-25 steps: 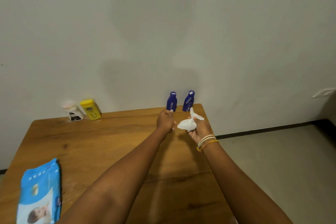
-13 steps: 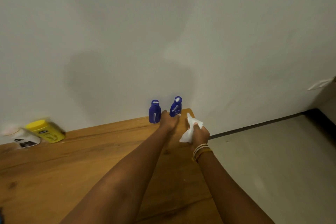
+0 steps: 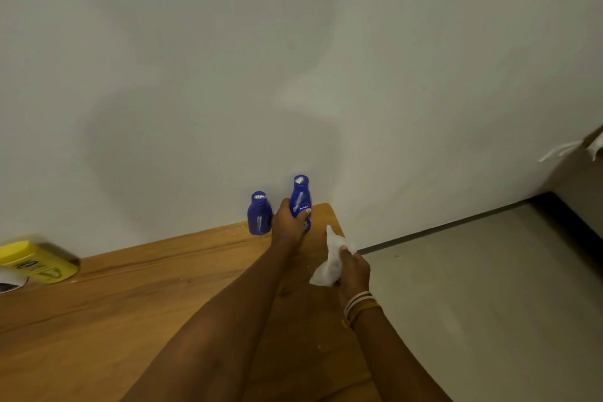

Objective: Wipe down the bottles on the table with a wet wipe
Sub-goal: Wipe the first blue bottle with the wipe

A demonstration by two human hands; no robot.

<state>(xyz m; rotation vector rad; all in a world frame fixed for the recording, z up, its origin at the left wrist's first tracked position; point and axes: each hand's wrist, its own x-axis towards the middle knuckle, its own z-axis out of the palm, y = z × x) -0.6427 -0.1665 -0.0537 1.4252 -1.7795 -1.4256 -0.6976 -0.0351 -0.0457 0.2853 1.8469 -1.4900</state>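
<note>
Two dark blue bottles stand at the far right corner of the wooden table, against the wall. My left hand grips the right blue bottle around its lower body. The left blue bottle stands free just beside it. My right hand holds a crumpled white wet wipe a little nearer and to the right of the gripped bottle, over the table's right edge.
A yellow bottle and part of a white bottle sit at the far left by the wall, blurred. Grey floor lies to the right of the table. The wall runs directly behind the bottles.
My left hand has reached forward and closed around the right blue bottle. The view has swung right, so the yellow and white bottles slid to the left edge.
</note>
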